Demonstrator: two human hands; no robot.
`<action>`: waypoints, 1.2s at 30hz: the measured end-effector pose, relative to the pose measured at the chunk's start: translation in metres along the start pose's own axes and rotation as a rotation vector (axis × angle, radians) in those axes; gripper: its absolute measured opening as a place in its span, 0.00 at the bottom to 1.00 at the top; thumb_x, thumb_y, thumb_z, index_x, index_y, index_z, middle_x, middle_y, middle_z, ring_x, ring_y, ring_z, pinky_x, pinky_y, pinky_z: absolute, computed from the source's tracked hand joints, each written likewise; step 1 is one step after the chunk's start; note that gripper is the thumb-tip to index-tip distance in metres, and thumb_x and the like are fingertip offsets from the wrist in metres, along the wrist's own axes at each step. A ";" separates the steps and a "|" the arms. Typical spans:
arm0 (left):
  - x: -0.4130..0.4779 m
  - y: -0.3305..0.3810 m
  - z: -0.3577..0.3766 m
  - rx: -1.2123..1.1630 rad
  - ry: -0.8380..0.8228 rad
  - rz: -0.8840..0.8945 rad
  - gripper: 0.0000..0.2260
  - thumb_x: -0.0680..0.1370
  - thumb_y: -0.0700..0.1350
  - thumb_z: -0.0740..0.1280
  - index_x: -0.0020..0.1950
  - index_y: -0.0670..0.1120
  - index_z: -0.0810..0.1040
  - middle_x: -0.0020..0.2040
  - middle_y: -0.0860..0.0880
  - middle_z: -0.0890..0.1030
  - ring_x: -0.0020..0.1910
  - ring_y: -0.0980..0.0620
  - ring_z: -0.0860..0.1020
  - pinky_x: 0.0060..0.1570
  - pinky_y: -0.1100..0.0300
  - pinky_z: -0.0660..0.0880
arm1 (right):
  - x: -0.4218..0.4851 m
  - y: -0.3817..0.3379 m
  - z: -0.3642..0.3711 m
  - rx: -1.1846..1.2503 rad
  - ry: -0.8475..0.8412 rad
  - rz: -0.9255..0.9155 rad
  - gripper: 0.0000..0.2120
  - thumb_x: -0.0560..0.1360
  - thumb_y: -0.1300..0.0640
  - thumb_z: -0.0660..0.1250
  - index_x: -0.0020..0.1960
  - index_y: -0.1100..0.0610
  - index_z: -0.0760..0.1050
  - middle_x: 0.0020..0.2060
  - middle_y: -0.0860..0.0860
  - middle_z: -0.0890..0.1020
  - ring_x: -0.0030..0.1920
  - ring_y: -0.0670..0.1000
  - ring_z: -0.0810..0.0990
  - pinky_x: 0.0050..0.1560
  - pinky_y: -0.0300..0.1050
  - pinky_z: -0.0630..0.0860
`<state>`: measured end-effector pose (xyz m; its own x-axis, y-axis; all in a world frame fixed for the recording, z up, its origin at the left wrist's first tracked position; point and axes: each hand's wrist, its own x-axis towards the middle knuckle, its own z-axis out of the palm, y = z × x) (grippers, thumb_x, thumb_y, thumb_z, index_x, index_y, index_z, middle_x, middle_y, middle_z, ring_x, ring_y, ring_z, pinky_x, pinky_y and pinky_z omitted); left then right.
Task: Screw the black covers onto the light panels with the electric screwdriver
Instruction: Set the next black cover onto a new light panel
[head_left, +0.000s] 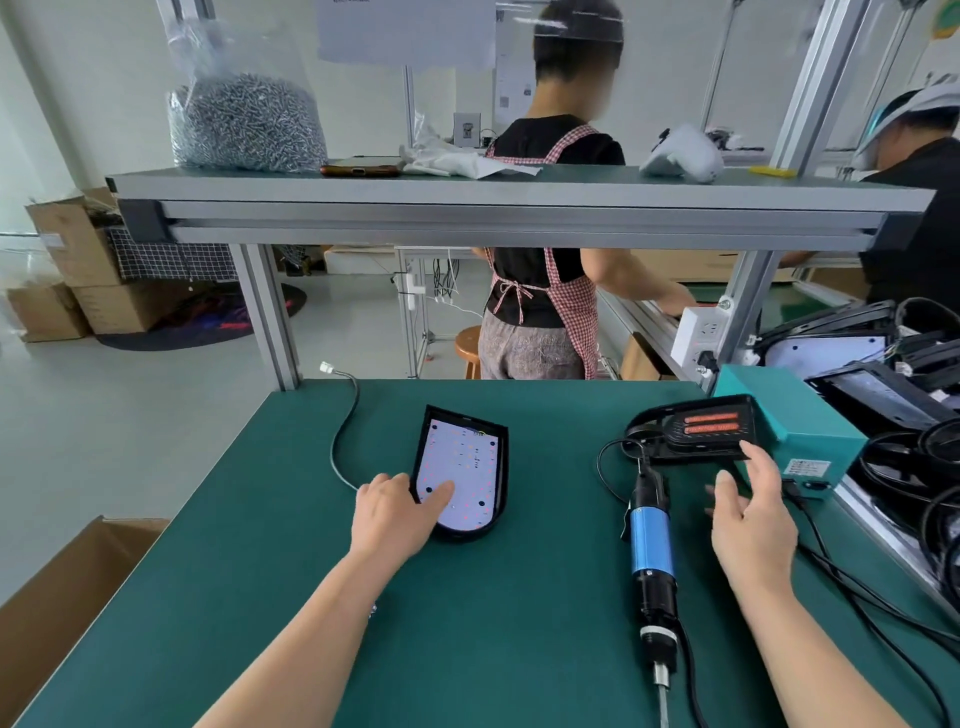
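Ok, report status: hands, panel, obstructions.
Left hand on light panel, fingers pressing its board. Right hand open, fingertips at black cover. Electric screwdriver lies on table between them, untouched. Nothing blocks.

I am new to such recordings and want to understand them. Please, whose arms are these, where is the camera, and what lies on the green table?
There is one picture, from a camera worn on a person's head, looking down at their own bare hands; no robot. The left hand touches a light panel on the green table with straight fingers. The right hand, open, touches the edge of a black cover beside a teal box. The electric screwdriver lies between them, held by nobody.
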<state>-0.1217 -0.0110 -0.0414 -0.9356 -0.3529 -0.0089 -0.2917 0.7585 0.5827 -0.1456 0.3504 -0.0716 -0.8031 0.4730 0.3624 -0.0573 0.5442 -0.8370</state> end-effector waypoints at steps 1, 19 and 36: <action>-0.004 0.004 0.002 -0.011 0.001 0.015 0.23 0.78 0.62 0.62 0.34 0.45 0.66 0.43 0.48 0.72 0.55 0.43 0.70 0.54 0.52 0.70 | 0.000 0.000 0.000 0.008 0.011 -0.008 0.19 0.84 0.55 0.60 0.75 0.47 0.65 0.72 0.55 0.75 0.53 0.58 0.85 0.65 0.62 0.74; -0.117 0.036 0.039 -0.363 0.115 0.038 0.17 0.82 0.48 0.56 0.71 0.48 0.63 0.35 0.58 0.73 0.49 0.54 0.67 0.59 0.59 0.55 | -0.004 -0.006 -0.001 0.060 0.119 -0.163 0.24 0.84 0.56 0.59 0.80 0.52 0.60 0.77 0.54 0.68 0.61 0.58 0.82 0.50 0.43 0.81; -0.139 0.010 0.038 -0.258 0.148 0.563 0.18 0.81 0.51 0.63 0.71 0.58 0.73 0.44 0.61 0.78 0.48 0.58 0.74 0.52 0.73 0.67 | 0.004 -0.040 -0.036 0.320 0.418 -0.122 0.31 0.80 0.61 0.66 0.77 0.39 0.62 0.68 0.46 0.76 0.55 0.43 0.82 0.59 0.34 0.75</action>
<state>-0.0022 0.0662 -0.0653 -0.8889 -0.0239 0.4576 0.3118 0.7002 0.6422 -0.1249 0.3554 -0.0216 -0.4784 0.6907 0.5422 -0.3657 0.4046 -0.8382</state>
